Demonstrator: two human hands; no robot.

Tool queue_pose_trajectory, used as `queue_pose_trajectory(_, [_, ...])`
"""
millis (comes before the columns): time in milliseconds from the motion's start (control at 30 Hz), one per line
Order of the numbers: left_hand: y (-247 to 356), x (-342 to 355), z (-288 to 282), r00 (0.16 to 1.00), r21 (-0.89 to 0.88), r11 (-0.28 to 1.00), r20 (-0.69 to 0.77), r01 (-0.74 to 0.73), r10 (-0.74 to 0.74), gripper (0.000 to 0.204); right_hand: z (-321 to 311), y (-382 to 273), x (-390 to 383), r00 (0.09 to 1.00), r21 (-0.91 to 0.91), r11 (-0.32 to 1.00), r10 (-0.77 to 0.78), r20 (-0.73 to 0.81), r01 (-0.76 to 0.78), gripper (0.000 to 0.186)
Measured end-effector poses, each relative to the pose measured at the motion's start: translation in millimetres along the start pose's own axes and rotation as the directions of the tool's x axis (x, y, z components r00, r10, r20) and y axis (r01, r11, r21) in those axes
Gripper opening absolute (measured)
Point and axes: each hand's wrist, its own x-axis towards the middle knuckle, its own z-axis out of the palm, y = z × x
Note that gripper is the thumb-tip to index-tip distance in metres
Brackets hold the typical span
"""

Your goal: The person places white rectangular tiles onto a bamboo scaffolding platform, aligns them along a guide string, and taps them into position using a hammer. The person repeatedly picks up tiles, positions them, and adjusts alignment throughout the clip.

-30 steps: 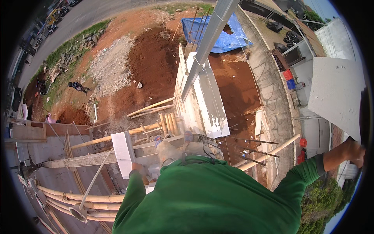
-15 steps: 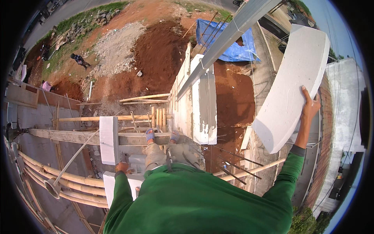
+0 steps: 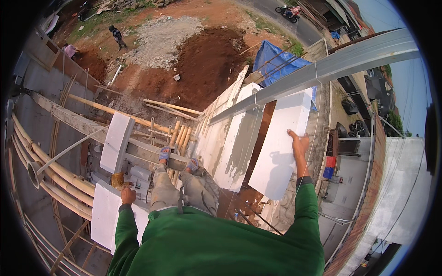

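My right hand [image 3: 300, 146] grips the edge of a long white lightweight concrete block [image 3: 276, 152], holding it tilted beside the wall. A white block [image 3: 234, 142] on that wall top has grey wet mortar [image 3: 239, 158] spread along it. To the left, my left hand [image 3: 128, 196] is closed low near another white block [image 3: 101, 216]. A small brownish-yellow thing [image 3: 118, 179] is at its fingers; I cannot make out what it is. A further white block [image 3: 116, 143] rests across the beam in front.
A grey metal beam [image 3: 331, 69] slants across the upper right. Bamboo poles [image 3: 69, 186] run along the left. My sandalled feet [image 3: 165, 154] stand on a narrow concrete beam [image 3: 142, 152] high above red soil. A thin string passes near my right arm. Two people are on the ground far left.
My right hand has brought the block leftward and inward, closer to the mortared wall. My left hand has shifted slightly, and the brownish-yellow thing now shows by it. The view has turned rightward.
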Motion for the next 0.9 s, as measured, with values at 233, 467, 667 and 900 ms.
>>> queue_pose_trajectory(233, [52.4, -25.2, -35.5, 0.960, -0.136, 0.958, 0.151, 0.254, -0.234, 0.040, 77.9, 4.2, 11.2, 0.993, -0.140, 0.986, 0.097, 0.074, -0.086, 0.071])
queue_pose_trajectory(467, [84.3, -49.2, -56.4, 0.925, -0.252, 0.924, 0.323, 0.289, -0.202, 0.054, 124.3, 3.9, 25.9, 0.992, -0.128, 0.988, 0.099, 0.072, -0.089, 0.073])
queue_pose_trajectory(667, [98.8, -67.4, -56.9, 0.946, -0.251, 0.937, 0.276, 0.243, -0.171, 0.054, 156.0, 13.6, 37.7, 0.989, -0.145, 0.984, 0.118, 0.085, -0.105, 0.074])
queue_pose_trajectory(900, [99.2, -73.9, -54.4, 0.950, -0.265, 0.931, 0.251, 0.250, -0.184, 0.049, 185.3, 34.7, 42.3, 0.989, -0.118, 0.991, 0.075, 0.125, -0.061, 0.079])
